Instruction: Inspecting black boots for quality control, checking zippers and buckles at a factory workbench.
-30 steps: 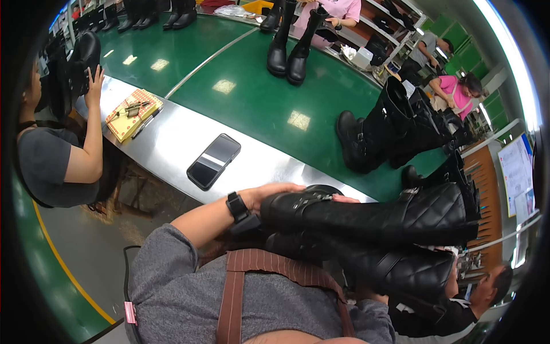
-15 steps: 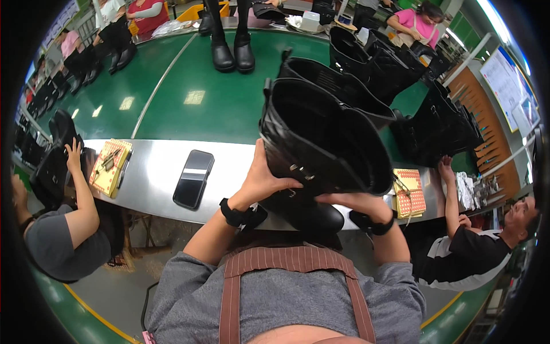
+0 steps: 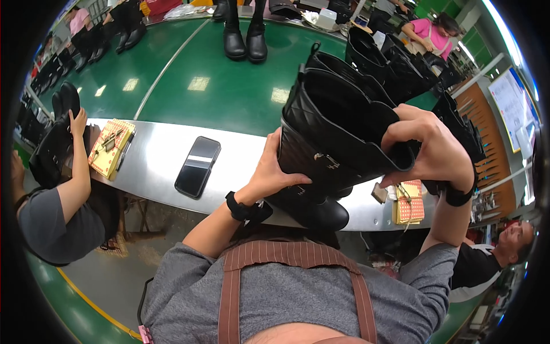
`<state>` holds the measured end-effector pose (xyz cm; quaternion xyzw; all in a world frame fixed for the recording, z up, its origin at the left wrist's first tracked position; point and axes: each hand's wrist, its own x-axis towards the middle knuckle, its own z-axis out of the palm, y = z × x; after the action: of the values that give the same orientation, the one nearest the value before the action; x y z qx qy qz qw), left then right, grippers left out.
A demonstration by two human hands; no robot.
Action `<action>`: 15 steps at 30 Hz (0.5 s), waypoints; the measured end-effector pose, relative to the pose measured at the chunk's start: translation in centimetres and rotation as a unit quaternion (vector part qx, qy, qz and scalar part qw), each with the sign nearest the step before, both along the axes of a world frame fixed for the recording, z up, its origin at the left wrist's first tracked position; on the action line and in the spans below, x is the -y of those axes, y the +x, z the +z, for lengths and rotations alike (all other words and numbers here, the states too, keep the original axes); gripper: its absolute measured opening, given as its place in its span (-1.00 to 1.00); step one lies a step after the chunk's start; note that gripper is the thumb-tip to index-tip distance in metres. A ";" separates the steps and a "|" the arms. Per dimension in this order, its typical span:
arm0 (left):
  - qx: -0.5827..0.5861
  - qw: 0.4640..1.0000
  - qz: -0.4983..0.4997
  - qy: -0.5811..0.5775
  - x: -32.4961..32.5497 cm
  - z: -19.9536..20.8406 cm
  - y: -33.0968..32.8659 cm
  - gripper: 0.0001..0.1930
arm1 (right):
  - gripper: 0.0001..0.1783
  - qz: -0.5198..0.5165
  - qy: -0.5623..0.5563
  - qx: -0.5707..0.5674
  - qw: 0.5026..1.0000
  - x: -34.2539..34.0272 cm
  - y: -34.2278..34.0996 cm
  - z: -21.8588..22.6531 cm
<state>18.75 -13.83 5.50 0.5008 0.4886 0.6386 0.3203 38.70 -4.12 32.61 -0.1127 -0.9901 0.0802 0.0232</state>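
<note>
A tall black boot point(image 3: 338, 152) with a quilted panel and a small metal buckle stands in front of me, its toe toward my body at the steel edge. My left hand point(image 3: 274, 175) wraps the left side of its shaft, thumb across the front. At the right of the top opening, my right hand point(image 3: 427, 143) pinches the rim, with fingers curled over into the opening and the thumb outside. Directly behind it, a second black boot point(image 3: 326, 60) shows mostly its upper rim; the rest is hidden.
A black phone point(image 3: 197, 167) lies on the steel edge point(image 3: 154, 166), left of the boot. Yellow patterned pads point(image 3: 112, 148) lie farther left, another pad point(image 3: 409, 203) at right. More black boots point(image 3: 245, 43) stand on the green belt point(image 3: 189, 74). Co-workers sit on both sides.
My right hand has risen from the boot's lower right side to its top rim. The left hand keeps its hold. The boot appears slightly farther right in view.
</note>
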 end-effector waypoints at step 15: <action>0.168 0.903 0.343 0.199 2.6 -2.3 -5.6 -0.65 | -0.49 -0.170 -0.107 -0.099 0.975 -10.2 -12.8 -0.5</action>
<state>13.13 -16.43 3.20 0.2415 0.4320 0.8673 0.0527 25.88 6.04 32.07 -0.2722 -0.9350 0.1917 0.1225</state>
